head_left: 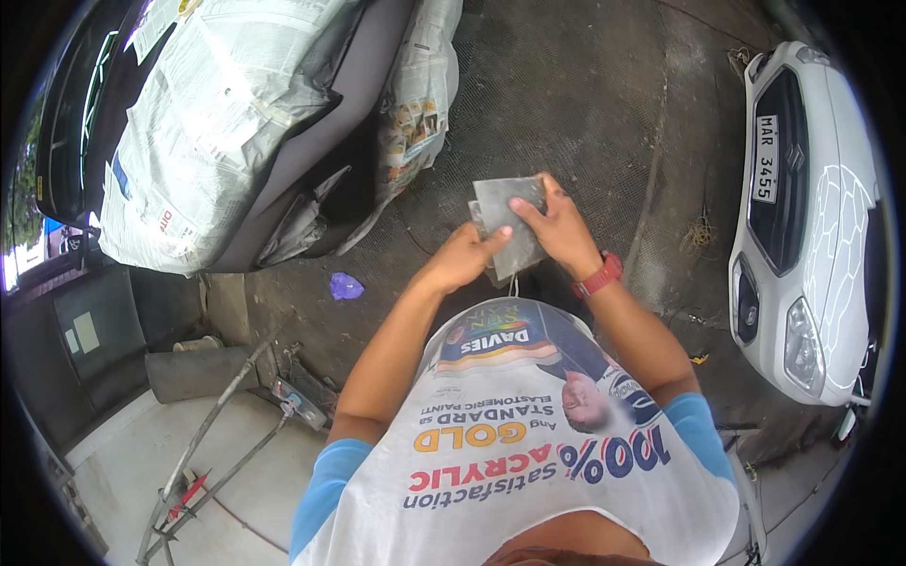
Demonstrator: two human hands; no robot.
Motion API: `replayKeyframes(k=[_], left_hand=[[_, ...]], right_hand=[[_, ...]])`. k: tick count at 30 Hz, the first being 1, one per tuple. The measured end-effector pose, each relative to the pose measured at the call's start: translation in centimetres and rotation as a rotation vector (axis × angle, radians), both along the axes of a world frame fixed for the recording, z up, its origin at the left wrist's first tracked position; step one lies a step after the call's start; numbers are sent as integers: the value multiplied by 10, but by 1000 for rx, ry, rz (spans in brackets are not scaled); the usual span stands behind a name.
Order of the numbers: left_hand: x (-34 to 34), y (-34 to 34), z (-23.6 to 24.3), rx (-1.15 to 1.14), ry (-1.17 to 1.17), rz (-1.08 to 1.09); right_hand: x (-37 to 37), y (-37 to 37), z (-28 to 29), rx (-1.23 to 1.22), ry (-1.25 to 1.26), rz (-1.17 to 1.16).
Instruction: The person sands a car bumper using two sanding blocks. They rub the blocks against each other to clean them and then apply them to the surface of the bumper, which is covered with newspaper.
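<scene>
My left hand [464, 253] and my right hand [559, 226] both grip a thin stack of grey rectangular sheets [503, 196] in front of my torso. The left fingers close on the lower left side, thumb over the sheets. The right thumb presses on the face near the upper right, its fingers curled round the edge. A short pale cord [512, 286] hangs below the sheets.
At the upper left is a dark car body [293, 198] covered in newspaper [208, 104]. A white car [816, 283] stands at the right. A purple plastic scrap [346, 286] lies on the grimy floor [585, 113]. Metal tubing [217, 415] is at the lower left.
</scene>
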State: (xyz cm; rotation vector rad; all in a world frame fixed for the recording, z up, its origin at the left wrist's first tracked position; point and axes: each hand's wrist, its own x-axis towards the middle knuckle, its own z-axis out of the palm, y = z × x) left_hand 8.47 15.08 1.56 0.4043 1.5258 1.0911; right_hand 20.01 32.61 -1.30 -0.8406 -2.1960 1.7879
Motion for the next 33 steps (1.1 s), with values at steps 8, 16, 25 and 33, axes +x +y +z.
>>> replayKeyframes(k=[8, 16, 25, 33], left_hand=[[15, 21, 33, 20, -119, 467], [7, 49, 30, -290, 792, 496], [42, 68, 58, -114, 518, 497], [51, 76, 24, 242, -431, 795]], right_hand=[[2, 121, 2, -502, 100, -101], [13, 83, 69, 414, 264, 266], [20, 141, -53, 381, -186, 165], [18, 110, -16, -980, 249, -226]])
